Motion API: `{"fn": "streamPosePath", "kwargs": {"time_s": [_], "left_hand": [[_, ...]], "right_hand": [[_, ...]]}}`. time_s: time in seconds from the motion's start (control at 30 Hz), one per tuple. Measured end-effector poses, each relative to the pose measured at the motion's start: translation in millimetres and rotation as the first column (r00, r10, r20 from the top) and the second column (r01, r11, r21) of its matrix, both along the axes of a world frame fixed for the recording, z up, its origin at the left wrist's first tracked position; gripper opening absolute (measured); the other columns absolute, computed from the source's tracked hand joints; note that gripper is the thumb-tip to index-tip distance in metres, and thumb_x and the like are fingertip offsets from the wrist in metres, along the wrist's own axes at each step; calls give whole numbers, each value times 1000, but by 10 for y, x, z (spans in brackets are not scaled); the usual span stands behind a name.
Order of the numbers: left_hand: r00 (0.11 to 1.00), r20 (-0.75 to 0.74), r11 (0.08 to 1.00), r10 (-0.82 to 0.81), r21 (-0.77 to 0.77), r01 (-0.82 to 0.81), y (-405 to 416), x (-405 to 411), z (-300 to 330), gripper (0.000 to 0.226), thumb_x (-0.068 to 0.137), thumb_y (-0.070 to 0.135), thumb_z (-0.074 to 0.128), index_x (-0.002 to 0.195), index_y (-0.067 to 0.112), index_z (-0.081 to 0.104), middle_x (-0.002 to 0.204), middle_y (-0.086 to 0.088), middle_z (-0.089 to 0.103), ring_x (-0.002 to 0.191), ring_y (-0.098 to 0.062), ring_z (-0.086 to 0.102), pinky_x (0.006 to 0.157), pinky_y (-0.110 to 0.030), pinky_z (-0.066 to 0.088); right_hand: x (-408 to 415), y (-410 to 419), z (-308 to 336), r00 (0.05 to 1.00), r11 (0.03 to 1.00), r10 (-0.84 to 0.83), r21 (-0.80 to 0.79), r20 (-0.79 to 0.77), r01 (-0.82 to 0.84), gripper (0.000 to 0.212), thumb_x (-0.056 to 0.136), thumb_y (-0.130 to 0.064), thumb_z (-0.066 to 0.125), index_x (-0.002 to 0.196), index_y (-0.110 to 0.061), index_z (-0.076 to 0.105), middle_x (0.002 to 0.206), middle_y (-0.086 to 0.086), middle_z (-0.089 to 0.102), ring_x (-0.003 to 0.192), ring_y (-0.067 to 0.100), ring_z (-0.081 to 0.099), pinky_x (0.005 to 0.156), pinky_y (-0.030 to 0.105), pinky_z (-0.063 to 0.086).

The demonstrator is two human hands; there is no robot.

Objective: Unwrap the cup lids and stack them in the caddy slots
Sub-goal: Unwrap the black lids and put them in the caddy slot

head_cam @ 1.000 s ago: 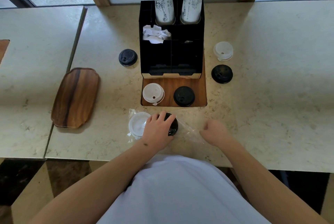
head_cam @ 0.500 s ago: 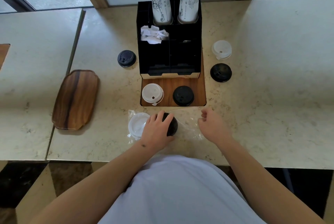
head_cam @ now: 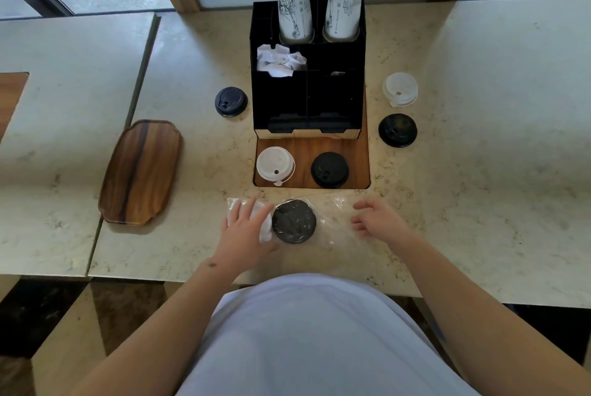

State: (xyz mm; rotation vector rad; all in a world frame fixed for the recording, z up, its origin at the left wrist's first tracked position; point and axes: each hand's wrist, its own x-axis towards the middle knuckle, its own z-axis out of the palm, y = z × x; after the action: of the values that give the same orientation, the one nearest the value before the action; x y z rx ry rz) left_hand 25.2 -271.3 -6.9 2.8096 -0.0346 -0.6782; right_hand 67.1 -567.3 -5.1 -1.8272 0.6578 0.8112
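A round black plastic cup lid [head_cam: 294,220] lies flat near the front edge of the pale marble counter [head_cam: 479,203], inside a clear crinkled plastic wrapper [head_cam: 332,219] that spreads to both sides of it. Just left of it, in the same wrapper, a white plastic lid [head_cam: 264,229] is mostly covered by the left hand [head_cam: 244,232], whose straight, spread fingers rest on it. The right hand [head_cam: 379,219] hovers at the wrapper's right end, fingers loosely curled and gripping nothing.

Behind them the black compartmented caddy [head_cam: 307,101] stands on a wooden base [head_cam: 358,168]. Its two rear slots hold two tall stacks of printed paper cups [head_cam: 294,8]; the print is too small to read. A left compartment holds crumpled white paper [head_cam: 279,60]. On the base in front sit an unwrapped white lid [head_cam: 275,165] and an unwrapped black lid [head_cam: 329,170]. A dark lid [head_cam: 231,101] lies left of the caddy; a translucent white lid [head_cam: 399,89] and another black lid [head_cam: 397,130] lie to its right. An oblong wooden tray [head_cam: 140,171] lies well to the left
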Motion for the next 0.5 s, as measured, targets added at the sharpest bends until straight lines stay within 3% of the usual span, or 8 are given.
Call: {"fn": "streamPosePath", "kwargs": {"time_s": [0.1,0.2,0.33,0.43,0.5], "left_hand": [[998,56,1000,3,-12,-2,5,-48,-16,82,85,53,72,154,37,31,166,-5,20,153,-36,11,119,-55,28],[997,75,999,33,-9,-32,-10,-53,-11,78,85,47,74,152,35,37,165,-5,24,151,-36,15,114,-55,36],[996,77,999,51,6,-52,-36,-55,-11,74,86,40,75,150,35,38,165,-4,25,150,-36,16,113,-54,37],[996,75,998,55,13,-56,-48,-58,-21,72,86,40,74,149,35,39,164,-3,26,150,-34,16,111,-53,40],[995,78,998,54,7,-55,-44,-57,-30,72,85,39,75,149,35,41,163,-3,28,150,-34,17,111,-52,40]], "right_hand": [[33,45,-12,1000,999,25,-39,13,-24,26,96,-6,48,119,-13,58,97,6,67,81,17,64,70,29,55],[53,105,13,992,991,124,-60,10,-123,29,94,-5,46,111,-13,69,99,2,65,84,15,60,65,25,48],[44,182,28,992,991,75,-116,97,-63,24,93,-6,45,98,-15,67,103,3,66,90,17,61,68,29,49],[58,220,30,996,996,-86,31,32,85,17,95,-4,46,106,-11,57,100,9,73,92,20,70,82,39,58],[53,220,45,995,992,-96,81,2,96,13,99,-22,54,107,-13,58,96,7,74,86,18,70,84,37,57]]}}
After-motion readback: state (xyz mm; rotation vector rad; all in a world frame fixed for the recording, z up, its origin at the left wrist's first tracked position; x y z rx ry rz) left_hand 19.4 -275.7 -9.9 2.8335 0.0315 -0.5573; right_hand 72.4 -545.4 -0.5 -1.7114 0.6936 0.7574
